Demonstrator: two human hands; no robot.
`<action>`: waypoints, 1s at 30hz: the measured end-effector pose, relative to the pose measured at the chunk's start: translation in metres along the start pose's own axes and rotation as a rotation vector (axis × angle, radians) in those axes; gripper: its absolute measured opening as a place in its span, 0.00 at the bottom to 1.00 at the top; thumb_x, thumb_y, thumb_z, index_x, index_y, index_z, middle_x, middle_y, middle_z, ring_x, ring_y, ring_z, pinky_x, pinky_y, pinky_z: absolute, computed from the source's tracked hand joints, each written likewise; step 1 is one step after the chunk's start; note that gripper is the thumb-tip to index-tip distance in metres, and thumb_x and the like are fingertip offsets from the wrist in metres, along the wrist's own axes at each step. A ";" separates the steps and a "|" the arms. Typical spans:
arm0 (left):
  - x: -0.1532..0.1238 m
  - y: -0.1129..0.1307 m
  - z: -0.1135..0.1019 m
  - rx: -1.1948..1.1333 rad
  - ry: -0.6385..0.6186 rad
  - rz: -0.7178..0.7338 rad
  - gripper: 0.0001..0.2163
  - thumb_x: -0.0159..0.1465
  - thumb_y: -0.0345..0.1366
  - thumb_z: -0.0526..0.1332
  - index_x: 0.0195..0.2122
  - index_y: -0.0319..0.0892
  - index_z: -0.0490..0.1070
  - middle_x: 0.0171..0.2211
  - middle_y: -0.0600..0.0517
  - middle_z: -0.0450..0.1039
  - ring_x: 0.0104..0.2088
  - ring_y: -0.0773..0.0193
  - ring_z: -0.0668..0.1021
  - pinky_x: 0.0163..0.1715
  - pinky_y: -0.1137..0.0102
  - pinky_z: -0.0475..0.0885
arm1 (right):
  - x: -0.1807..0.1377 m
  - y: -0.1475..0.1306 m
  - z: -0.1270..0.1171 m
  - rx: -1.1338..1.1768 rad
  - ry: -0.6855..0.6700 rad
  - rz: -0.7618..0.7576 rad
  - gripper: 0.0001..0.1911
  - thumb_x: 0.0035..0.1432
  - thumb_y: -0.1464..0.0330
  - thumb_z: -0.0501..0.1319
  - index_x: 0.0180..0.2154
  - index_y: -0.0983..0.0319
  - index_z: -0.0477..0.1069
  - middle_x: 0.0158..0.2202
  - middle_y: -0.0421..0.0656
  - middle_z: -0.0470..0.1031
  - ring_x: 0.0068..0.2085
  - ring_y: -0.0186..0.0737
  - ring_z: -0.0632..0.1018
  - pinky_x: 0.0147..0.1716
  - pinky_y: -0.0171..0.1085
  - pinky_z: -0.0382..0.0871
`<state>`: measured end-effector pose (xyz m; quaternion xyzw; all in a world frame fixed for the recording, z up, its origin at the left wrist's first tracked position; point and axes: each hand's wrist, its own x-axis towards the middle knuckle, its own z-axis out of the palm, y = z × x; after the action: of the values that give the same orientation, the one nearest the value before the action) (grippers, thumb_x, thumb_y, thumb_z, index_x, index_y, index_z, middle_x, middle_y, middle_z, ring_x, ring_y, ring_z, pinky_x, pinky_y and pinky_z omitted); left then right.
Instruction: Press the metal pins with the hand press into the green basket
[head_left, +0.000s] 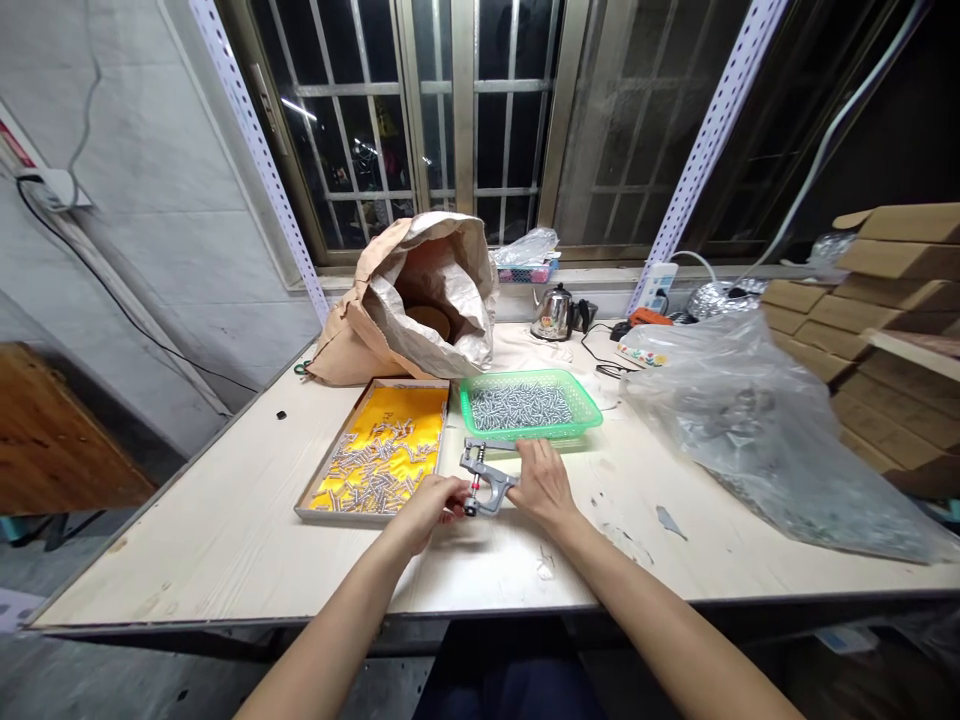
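A grey pair of hand-press snap pliers (491, 484) is held over the table, just in front of the green basket. My right hand (543, 482) is wrapped round its handles. At the jaw end, near a red ring and a black tip, the fingers of my left hand (437, 503) are pinched together; whatever is between them is too small or hidden to make out. Left of the pliers lies a shallow tray (302, 507) with a yellow lining and many small metal pieces (375, 480). Behind them, the green plastic basket (589, 420) holds a layer of small silvery parts (521, 405).
A large open paper sack (352, 335) leans behind the tray. At the back stands a metal kettle (553, 315). To the right are a big clear plastic bag (742, 420) and stacked cardboard boxes (892, 400). A grey scrap (670, 522) lies near the front.
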<state>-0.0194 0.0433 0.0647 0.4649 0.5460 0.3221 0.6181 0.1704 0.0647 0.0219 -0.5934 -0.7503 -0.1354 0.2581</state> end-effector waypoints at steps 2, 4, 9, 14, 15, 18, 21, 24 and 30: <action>0.001 -0.002 0.002 0.107 0.013 0.040 0.11 0.44 0.41 0.63 0.17 0.36 0.71 0.15 0.55 0.64 0.19 0.72 0.62 0.21 0.74 0.53 | 0.001 0.000 -0.001 0.009 0.044 0.005 0.13 0.49 0.62 0.59 0.35 0.63 0.67 0.35 0.49 0.70 0.38 0.46 0.67 0.39 0.41 0.59; 0.005 -0.006 0.003 0.158 0.059 0.091 0.09 0.43 0.38 0.64 0.17 0.36 0.71 0.14 0.56 0.63 0.19 0.72 0.62 0.22 0.73 0.53 | 0.002 0.000 0.000 0.022 0.056 -0.006 0.13 0.49 0.61 0.59 0.35 0.63 0.68 0.40 0.51 0.70 0.42 0.48 0.67 0.43 0.43 0.58; 0.016 -0.011 0.008 0.097 0.211 0.178 0.07 0.43 0.37 0.61 0.15 0.37 0.70 0.14 0.56 0.64 0.19 0.71 0.63 0.22 0.73 0.55 | -0.001 -0.001 0.000 0.062 0.005 0.036 0.19 0.47 0.65 0.61 0.43 0.64 0.70 0.48 0.52 0.68 0.47 0.50 0.65 0.49 0.45 0.56; 0.007 0.002 0.002 0.155 0.154 0.193 0.06 0.43 0.35 0.59 0.16 0.37 0.71 0.14 0.55 0.65 0.20 0.70 0.65 0.23 0.74 0.57 | 0.000 0.005 -0.002 0.122 -0.122 -0.073 0.06 0.48 0.69 0.59 0.29 0.62 0.73 0.57 0.52 0.62 0.56 0.51 0.61 0.55 0.46 0.52; 0.005 0.006 -0.001 0.173 0.136 0.201 0.06 0.43 0.35 0.59 0.17 0.37 0.72 0.15 0.55 0.65 0.20 0.69 0.65 0.23 0.74 0.58 | 0.000 0.006 -0.003 0.134 -0.141 -0.088 0.05 0.48 0.70 0.59 0.27 0.62 0.73 0.59 0.51 0.60 0.57 0.51 0.60 0.56 0.46 0.51; 0.007 0.019 -0.012 0.245 0.226 0.298 0.08 0.46 0.37 0.59 0.18 0.37 0.71 0.16 0.55 0.66 0.21 0.69 0.66 0.23 0.74 0.59 | 0.000 0.009 -0.003 0.187 -0.189 -0.106 0.06 0.48 0.72 0.57 0.26 0.62 0.73 0.60 0.49 0.59 0.59 0.49 0.59 0.56 0.46 0.52; 0.028 0.039 -0.012 0.401 0.358 0.403 0.11 0.51 0.40 0.59 0.19 0.37 0.71 0.16 0.55 0.65 0.21 0.68 0.67 0.23 0.74 0.59 | -0.001 0.007 -0.002 0.232 -0.255 -0.175 0.07 0.46 0.75 0.57 0.27 0.62 0.73 0.60 0.48 0.60 0.58 0.49 0.59 0.55 0.47 0.53; 0.061 0.061 0.004 0.606 0.380 0.433 0.11 0.55 0.38 0.59 0.22 0.36 0.74 0.20 0.52 0.71 0.26 0.64 0.73 0.28 0.73 0.63 | -0.002 0.004 0.001 0.229 -0.341 -0.229 0.10 0.43 0.77 0.56 0.29 0.63 0.73 0.60 0.51 0.59 0.59 0.51 0.58 0.56 0.49 0.52; 0.090 0.064 0.014 0.825 0.422 0.504 0.18 0.60 0.41 0.58 0.47 0.34 0.73 0.46 0.40 0.74 0.44 0.57 0.76 0.43 0.70 0.67 | -0.004 0.007 0.002 0.231 -0.503 -0.233 0.11 0.45 0.73 0.57 0.35 0.64 0.70 0.64 0.53 0.52 0.65 0.49 0.50 0.61 0.53 0.40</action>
<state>0.0191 0.1445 0.0900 0.7114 0.6113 0.3056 0.1635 0.1774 0.0644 0.0177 -0.4850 -0.8641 0.0736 0.1125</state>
